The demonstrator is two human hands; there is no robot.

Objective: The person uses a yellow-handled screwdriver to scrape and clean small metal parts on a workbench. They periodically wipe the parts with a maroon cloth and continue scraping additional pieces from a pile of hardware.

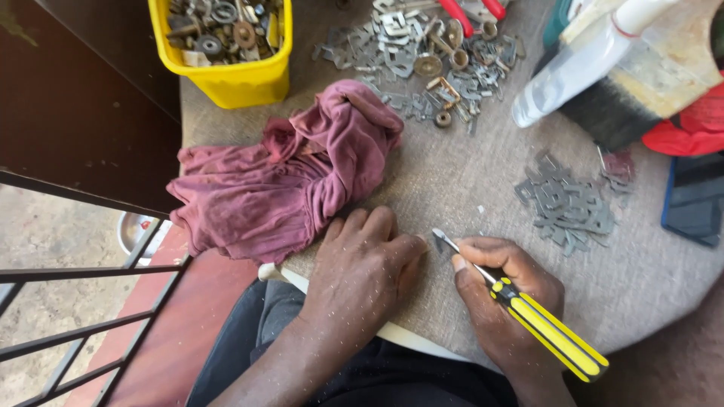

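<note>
While pressed flat on the desk (452, 173), left hand (363, 264) lies palm down, fingers together, just near of a crumpled maroon rag (294, 173). Right hand (501, 290) closed around a screwdriver (520, 305) with yellow-and-black handle, shaft pinched between thumb and forefinger, tip angled far-left and touching a small metal piece (438, 240) on the desk between both hands. Handle sticking out near-right past the wrist.

Far left: yellow tub (230, 75) filled with washers, rings and other metal parts. Far centre: loose heap of flat metal clips and round fittings (422, 64), with red plier handles (471, 11) at the far edge. Right of centre: smaller pile of flat grey clips (566, 203). Far right: clear plastic bottle (573, 71) lying tilted over a wide brush (641, 83) with dark bristles, beside something red (694, 124). Dark phone-like slab (697, 200) at right edge. Left of desk: black metal railing (83, 301), concrete ground beyond it. Dark trousers (256, 332) visible at near edge.
</note>
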